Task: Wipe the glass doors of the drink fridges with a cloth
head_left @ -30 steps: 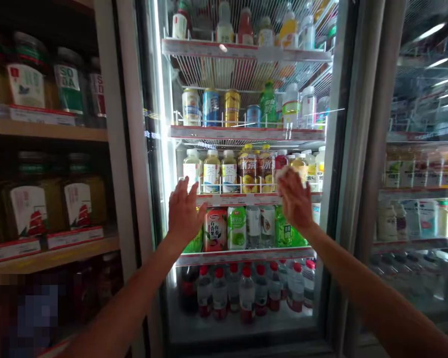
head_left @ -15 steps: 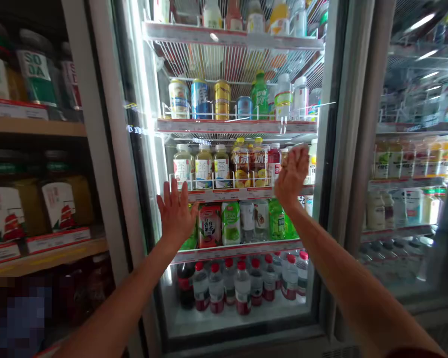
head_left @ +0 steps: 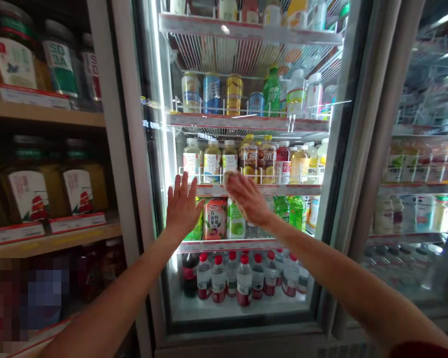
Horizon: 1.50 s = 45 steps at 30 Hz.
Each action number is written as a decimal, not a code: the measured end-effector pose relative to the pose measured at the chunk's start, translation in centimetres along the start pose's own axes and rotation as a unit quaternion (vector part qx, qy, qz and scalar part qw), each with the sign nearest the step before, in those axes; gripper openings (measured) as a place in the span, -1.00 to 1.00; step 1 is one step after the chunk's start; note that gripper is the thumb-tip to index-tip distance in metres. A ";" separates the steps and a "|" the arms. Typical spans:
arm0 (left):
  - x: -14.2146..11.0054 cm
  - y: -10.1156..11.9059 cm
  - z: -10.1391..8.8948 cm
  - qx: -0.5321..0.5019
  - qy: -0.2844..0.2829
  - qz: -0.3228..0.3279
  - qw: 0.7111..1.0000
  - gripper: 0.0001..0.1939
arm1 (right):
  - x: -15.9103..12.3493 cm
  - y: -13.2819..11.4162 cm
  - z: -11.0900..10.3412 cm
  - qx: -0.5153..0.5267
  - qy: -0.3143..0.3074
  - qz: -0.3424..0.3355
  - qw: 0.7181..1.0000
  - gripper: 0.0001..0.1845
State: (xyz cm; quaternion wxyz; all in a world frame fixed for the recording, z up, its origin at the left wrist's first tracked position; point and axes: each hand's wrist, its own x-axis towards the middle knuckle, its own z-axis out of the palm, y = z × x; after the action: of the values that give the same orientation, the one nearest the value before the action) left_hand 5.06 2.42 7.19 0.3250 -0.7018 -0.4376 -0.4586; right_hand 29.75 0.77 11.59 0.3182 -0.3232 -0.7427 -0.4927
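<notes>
My left hand point(head_left: 181, 209) has its fingers spread, palm toward the glass door point(head_left: 242, 314) of a lit drinks fridge, and seems to rest on the glass. To its right, my right hand point(head_left: 251, 201) is blurred by motion, turned sideways with its fingers pointing left. A pale cloth point(head_left: 230, 178) shows at its fingertips and lies mostly hidden between the palm and the glass. Behind the door stand tea bottles point(head_left: 211, 161), a red drink carton point(head_left: 215, 219) and green bottles point(head_left: 296, 213).
On the left, an open shelf point(head_left: 41, 115) carries large bottles. A metal door frame point(head_left: 366, 164) separates this door from another drinks fridge point(head_left: 414, 238) on the right. Red-capped bottles point(head_left: 244, 281) stand on the fridge floor behind the glass.
My right hand has swept left and slightly down across the glass, from the right side to near the middle. My left hand keeps about the same place on the door. The view has shifted slightly.
</notes>
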 end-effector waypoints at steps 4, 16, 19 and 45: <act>-1.0 -0.9 -0.5 0.010 -0.012 0.036 0.999 -0.39 | 1.7 -0.4 0.2 -0.008 0.043 0.061 0.997 -0.35; -5.2 -6.4 -3.2 0.028 -0.035 -0.052 0.998 -0.41 | 6.7 -8.1 2.2 0.025 0.019 0.115 0.993 -0.40; -5.4 -7.0 -3.8 0.017 -0.034 -0.048 0.998 -0.42 | 7.3 -10.4 3.1 0.047 -0.014 0.018 0.999 -0.41; -6.4 -2.1 -1.7 -0.003 -0.069 -0.035 0.997 -0.46 | -2.5 -6.9 1.9 0.049 -0.037 -0.016 0.998 -0.35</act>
State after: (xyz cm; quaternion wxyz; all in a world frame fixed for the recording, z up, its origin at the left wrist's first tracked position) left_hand 1.30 -0.25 1.97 0.2760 -0.7166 -0.4822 -0.4216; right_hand 25.44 0.03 5.41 0.2979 -0.3133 -0.7823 -0.4484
